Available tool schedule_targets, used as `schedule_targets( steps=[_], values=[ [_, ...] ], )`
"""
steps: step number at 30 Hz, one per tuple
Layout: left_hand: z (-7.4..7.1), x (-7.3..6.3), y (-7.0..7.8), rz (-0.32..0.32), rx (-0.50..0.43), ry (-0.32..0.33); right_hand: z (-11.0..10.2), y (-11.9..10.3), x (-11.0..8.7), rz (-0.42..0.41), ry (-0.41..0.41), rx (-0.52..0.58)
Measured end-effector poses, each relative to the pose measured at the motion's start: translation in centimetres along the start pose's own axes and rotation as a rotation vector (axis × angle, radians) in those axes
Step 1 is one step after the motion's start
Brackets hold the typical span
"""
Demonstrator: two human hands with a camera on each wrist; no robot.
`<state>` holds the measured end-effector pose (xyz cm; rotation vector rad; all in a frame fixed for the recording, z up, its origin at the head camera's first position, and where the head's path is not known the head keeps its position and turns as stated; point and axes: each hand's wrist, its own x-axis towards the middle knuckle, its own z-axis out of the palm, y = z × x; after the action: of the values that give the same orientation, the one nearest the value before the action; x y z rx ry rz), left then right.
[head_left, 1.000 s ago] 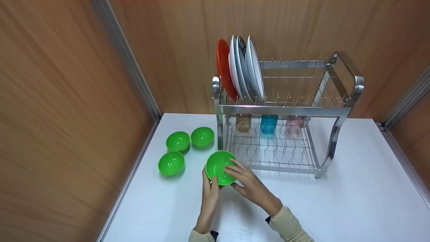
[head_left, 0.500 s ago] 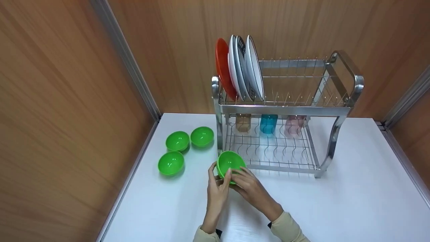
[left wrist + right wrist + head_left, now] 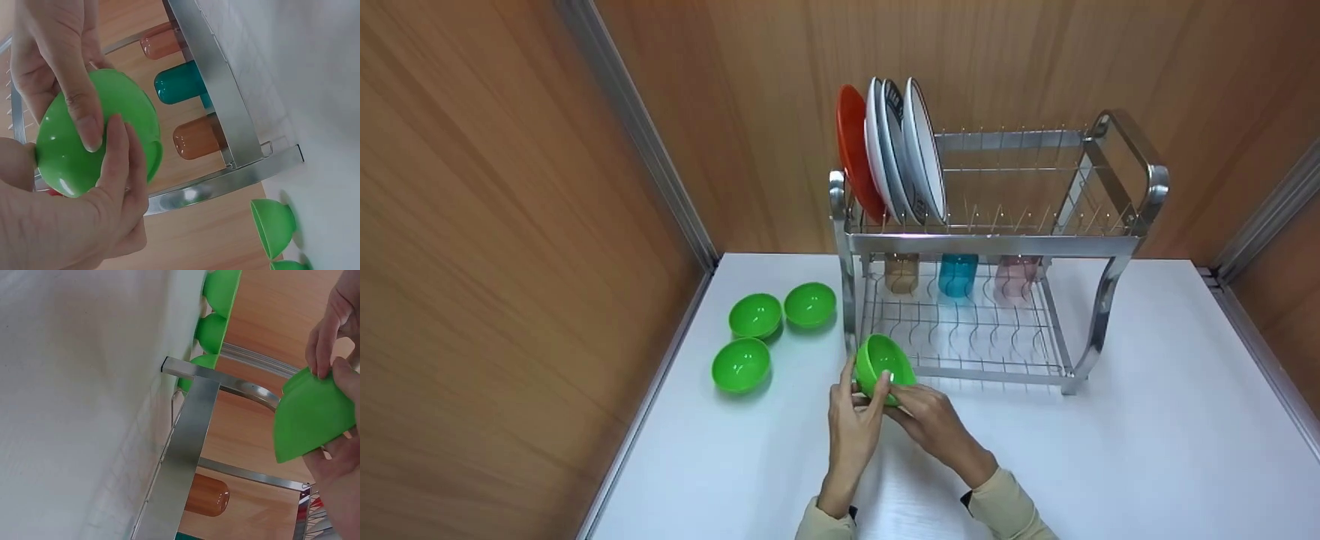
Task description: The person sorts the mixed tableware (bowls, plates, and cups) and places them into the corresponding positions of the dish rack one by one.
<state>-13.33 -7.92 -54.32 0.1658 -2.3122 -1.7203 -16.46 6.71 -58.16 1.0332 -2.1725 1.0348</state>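
Observation:
A green bowl [image 3: 874,363] is held off the table in both hands, tilted, just in front of the rack's lower left corner. My left hand [image 3: 851,435] grips its left and near side, the thumb by the rim. From the right, my right hand [image 3: 939,429] pinches the near rim. The left wrist view shows the smooth outside of this bowl [image 3: 64,149] with fingers of both hands on it. Several of the fingertips are hidden behind it. Three more green bowls [image 3: 741,365] stand hollow side up on the white table [image 3: 720,465], left of the hands.
A two-tier metal dish rack [image 3: 997,244] stands behind the hands. Its upper tier bears a red plate [image 3: 851,142] and several white plates [image 3: 921,150] on edge at the left. Amber [image 3: 901,274], blue [image 3: 958,276] and pink [image 3: 1018,277] cups sit below. Wooden panels [image 3: 765,150] enclose the table.
The held bowl has shifted a little to the right and tipped further over. My left hand has moved right with it, and my right-hand fingers have slid from its inside to the near rim.

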Motion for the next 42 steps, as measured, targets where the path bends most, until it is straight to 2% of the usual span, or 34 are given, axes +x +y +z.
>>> schedule_targets(
  steps=[5, 10, 14, 19, 23, 33, 37, 42],
  values=[
    [0.1, -0.1, 0.0, 0.031, 0.024, -0.021, -0.1, 0.1, -0.1, 0.103, 0.042, 0.088],
    [0.2, 0.1, -0.2, 0.061, -0.037, -0.054, -0.3, 0.1, 0.0, 0.212, 0.073, 0.192],
    [0.4, 0.4, -0.4, 0.057, -0.082, -0.075, -0.5, 0.0, 0.2, 0.326, 0.078, 0.302],
    [0.4, 0.7, -0.4, 0.051, -0.092, -0.091, -0.7, 0.1, 0.5, 0.481, 0.077, 0.415],
    [0.3, 1.0, -0.7, 0.053, -0.095, -0.081, -0.7, 0.4, 0.9, 0.561, 0.063, 0.471],
    [-0.6, 2.0, -1.6, 0.059, -0.043, 0.023, -0.4, 2.1, 1.7, 0.670, 0.137, 0.540],
    [-1.2, 2.5, -2.4, 0.071, -0.003, 0.118, -0.4, 2.6, 2.3, 0.729, 0.162, 0.565],
    [-2.2, 3.3, -3.6, 0.046, -0.003, 0.263, -1.4, 2.4, 3.5, 0.776, 0.183, 0.588]
  ],
)
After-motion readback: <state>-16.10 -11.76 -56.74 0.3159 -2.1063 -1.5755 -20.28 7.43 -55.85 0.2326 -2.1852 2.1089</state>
